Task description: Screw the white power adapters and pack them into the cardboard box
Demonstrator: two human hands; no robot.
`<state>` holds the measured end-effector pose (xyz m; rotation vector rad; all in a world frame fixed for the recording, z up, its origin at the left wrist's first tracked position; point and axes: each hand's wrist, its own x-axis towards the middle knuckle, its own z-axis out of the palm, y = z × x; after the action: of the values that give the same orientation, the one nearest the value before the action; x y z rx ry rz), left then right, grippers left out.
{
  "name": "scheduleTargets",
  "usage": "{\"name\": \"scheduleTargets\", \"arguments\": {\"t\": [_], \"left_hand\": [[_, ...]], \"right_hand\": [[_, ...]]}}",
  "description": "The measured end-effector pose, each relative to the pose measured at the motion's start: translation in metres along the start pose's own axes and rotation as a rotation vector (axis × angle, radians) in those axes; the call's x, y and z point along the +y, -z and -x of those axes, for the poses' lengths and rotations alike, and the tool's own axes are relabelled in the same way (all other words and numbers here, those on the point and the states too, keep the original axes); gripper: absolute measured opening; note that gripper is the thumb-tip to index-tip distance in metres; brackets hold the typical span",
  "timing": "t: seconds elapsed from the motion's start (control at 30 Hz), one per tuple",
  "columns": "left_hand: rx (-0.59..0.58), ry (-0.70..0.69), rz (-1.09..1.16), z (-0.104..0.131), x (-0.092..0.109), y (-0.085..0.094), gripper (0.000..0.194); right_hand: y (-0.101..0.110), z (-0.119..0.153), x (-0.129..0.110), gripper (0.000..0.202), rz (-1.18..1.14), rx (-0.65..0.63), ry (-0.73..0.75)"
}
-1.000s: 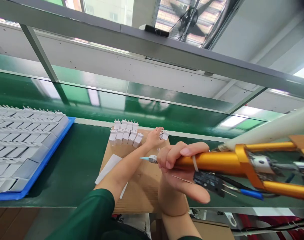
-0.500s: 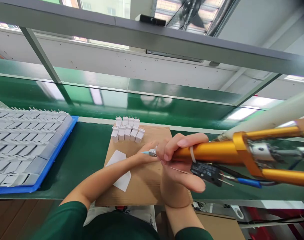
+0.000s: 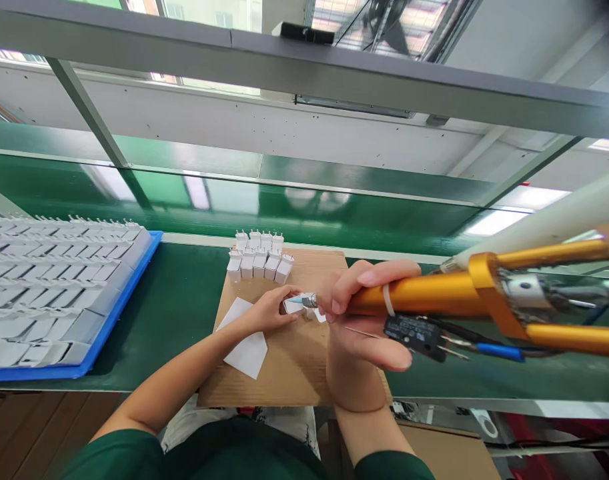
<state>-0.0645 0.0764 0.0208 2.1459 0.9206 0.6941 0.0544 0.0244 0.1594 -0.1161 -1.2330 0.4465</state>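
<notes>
White plug unit (image 3: 293, 307), one: sitting in the fingers of the left hand (image 3: 274, 310), which is pinching it over the cardboard (image 3: 294, 373); its far end is hiding partly behind the pale-blue tip (image 3: 297, 301) of the orange tool (image 3: 429, 297).
Orange tool, one: the right hand (image 3: 349, 343) is grasping its barrel, fingers wrapping over, thumb stretching out below. The tip is pointing left and overlapping the plug unit in view; whether it is touching, cannot tell.
Black switch (image 3: 415, 335), one: riding on the barrel beside a white tie (image 3: 388, 300).
White sheet (image 3: 249, 353): lying on the cardboard, partly under the left forearm (image 3: 204, 360) in view.
Finished-row plugs (image 3: 259, 263), nine: standing prongs-up toward the cardboard's far left corner, four behind, five in front.
Green bench (image 3: 184, 300): carrying the cardboard.
Blue tray (image 3: 120, 300): resting at left, holding rows of similar white units.
</notes>
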Motion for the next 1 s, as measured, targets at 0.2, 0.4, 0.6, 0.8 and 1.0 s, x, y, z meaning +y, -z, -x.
{"name": "scheduleTargets", "arguments": {"t": [0.2,0.4,0.6,0.8,1.0], "left_hand": [[-0.044,-0.052,0.095,0.003,-0.005,0.005,0.019],[-0.068,0.001,0.252,0.006,-0.002,0.003,0.027],[0.051,0.131,0.371,0.007,-0.013,-0.003,0.025],[0.219,0.091,0.237,0.010,-0.013,-0.014,0.026],[0.083,-0.004,0.086,0.009,-0.018,-0.011,0.031]], "right_hand": [[-0.002,-0.001,0.000,0.056,0.053,0.033,-0.017],[0.002,-0.003,0.001,0.049,0.050,0.020,-0.009],[0.002,-0.004,0.002,0.048,0.025,0.037,-0.006],[0.006,-0.004,-0.001,0.050,0.073,0.017,-0.057],[0.010,-0.004,-0.001,0.049,0.064,0.004,-0.044]]}}
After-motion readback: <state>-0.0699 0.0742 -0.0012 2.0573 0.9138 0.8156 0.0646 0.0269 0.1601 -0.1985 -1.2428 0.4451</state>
